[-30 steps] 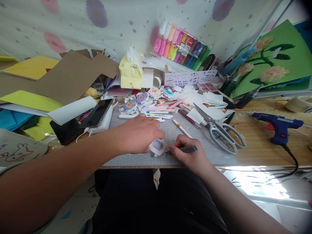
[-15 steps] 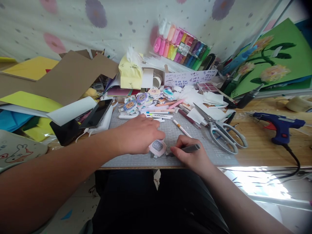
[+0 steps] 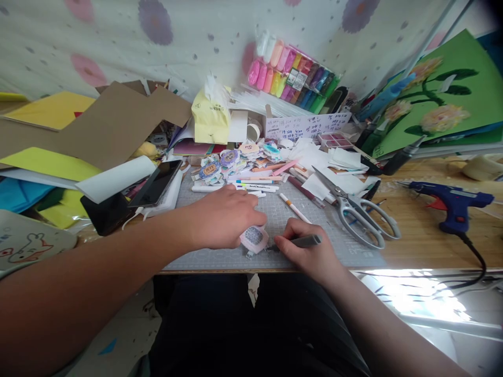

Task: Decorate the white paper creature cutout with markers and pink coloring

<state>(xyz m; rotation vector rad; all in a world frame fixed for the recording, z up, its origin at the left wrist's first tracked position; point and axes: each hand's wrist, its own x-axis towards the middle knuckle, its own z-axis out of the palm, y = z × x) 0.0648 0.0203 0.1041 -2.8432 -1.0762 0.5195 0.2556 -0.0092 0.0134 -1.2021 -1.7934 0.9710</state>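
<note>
Pink cutout touches L grip (hold unclear), nr R grip holding grey pen.

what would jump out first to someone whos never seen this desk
Probably the bag of rainbow-coloured packets at the back, against the flower-print hanging. Next might come the green sheet with big pale flowers at the far right, and the blue glue gun below it. At the front, the right hand holds a grey pen beside a small pale-pink piece, with the left hand at its edge.
</note>
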